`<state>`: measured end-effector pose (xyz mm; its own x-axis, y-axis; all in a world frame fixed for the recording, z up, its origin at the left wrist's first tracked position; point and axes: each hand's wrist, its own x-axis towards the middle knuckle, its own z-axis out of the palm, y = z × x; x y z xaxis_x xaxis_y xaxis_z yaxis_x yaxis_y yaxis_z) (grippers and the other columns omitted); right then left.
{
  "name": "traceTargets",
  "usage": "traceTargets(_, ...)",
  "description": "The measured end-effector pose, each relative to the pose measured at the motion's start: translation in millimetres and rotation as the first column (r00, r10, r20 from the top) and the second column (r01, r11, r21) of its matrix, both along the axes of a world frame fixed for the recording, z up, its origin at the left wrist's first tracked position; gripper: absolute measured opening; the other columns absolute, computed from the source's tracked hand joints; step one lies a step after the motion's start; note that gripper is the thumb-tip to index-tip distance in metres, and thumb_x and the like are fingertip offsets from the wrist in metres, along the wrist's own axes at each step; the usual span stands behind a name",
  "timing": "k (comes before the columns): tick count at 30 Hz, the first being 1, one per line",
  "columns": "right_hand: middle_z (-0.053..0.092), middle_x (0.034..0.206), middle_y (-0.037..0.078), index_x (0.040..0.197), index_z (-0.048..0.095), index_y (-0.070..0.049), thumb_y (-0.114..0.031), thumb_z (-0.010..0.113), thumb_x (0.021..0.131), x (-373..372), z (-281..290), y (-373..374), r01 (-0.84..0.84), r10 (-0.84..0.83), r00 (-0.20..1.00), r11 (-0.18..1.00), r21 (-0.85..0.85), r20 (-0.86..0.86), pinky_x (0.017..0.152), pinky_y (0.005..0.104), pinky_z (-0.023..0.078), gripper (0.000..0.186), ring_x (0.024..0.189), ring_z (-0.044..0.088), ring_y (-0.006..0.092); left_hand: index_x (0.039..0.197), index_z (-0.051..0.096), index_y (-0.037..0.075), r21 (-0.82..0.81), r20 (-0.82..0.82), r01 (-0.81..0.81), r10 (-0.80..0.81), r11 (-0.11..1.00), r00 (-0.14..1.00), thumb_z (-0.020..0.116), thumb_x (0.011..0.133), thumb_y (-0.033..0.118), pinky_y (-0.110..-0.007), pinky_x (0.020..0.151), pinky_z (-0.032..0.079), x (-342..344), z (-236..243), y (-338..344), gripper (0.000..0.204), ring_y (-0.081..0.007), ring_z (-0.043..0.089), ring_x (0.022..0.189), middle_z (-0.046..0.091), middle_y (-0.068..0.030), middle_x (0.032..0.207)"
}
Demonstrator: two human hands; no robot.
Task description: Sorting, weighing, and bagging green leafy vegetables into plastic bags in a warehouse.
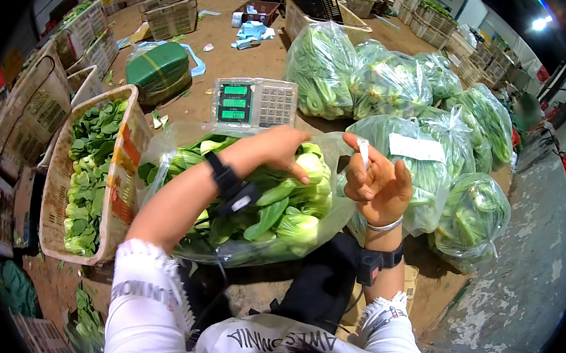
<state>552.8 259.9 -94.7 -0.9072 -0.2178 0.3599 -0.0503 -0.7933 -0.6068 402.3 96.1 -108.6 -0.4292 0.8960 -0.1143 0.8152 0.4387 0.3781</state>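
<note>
In front of my lap lies a large clear plastic bag (328,216) full of bok choy (279,209), green leaves toward the left and pale stems toward the right. My left hand (281,152) rests across the top of the bok choy, thumb and fingers apart, gripping nothing that shows. To the right of the bag's mouth, my right hand (381,186) is raised with the palm turned up. Its index finger is stretched out and carries a white wrap; the other fingers bend loosely around nothing. Just beyond the bag stands a digital scale (255,103) with a lit display.
Several filled bags of greens (381,84) crowd the right side, one bearing a white label (417,147). At left stands a crate (126,141) of loose bok choy. A green taped bundle (157,70) and blue scraps (251,33) lie beyond, with stacked crates (170,14) farther back.
</note>
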Motion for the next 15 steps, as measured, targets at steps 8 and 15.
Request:
traceTargets(8, 0.051, 0.080, 0.009, 0.129, 0.025, 0.011, -0.043, 0.052, 0.082, -9, 10, -23, 0.032, -0.027, 0.999, 0.991, 0.130, -0.041, 0.049, 0.0201, 0.032, 0.077, 0.053, 0.041, 0.0088, 0.120, 0.036, -0.010, 0.143, -0.216, -0.173, 0.201, 0.975, 0.955, 0.059, 0.073, 0.051, -0.040, 0.092, 0.034, 49, -30, -9, 0.080, -0.0368, 0.045, 0.105, 0.048, -0.0248, 0.108)
traceTargets(15, 0.050, 0.075, 0.009, 0.127, 0.024, 0.015, -0.051, 0.051, 0.080, -11, 18, -62, 0.089, -0.087, 0.996, 0.937, 0.337, -0.022, 0.042, 0.0201, 0.031, 0.085, 0.050, 0.042, 0.0084, 0.122, 0.038, 0.000, 0.238, -0.018, -0.107, 0.115, 0.965, 0.993, 0.068, 0.070, 0.030, -0.041, 0.091, 0.037, 43, -73, -51, 0.067, -0.0350, 0.046, 0.109, 0.049, -0.0194, 0.114)
